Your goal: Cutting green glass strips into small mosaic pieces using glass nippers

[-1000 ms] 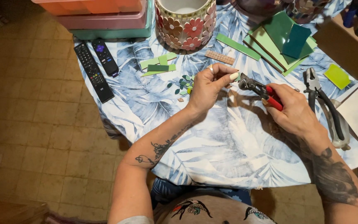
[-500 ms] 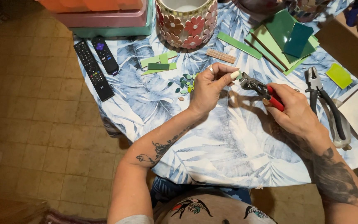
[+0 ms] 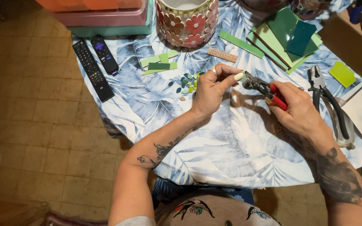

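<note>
Nippers [image 3: 261, 86] with red handles stay squeezed in the right hand [image 3: 295, 108]; left hand [image 3: 211, 90] fingers still pinch a pale glass piece [image 3: 239, 76] at the tool's tip, barely shifted.

A brown cardboard box [image 3: 350, 39] stands at the table's far right corner — no labels, signs or screens.

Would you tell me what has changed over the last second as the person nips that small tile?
Very little. The left hand still pinches the small pale tile piece, and the right hand still grips the red-handled nippers at the tile's edge. Both hands barely shifted. The remotes, green tiles and pliers stayed put.
</note>
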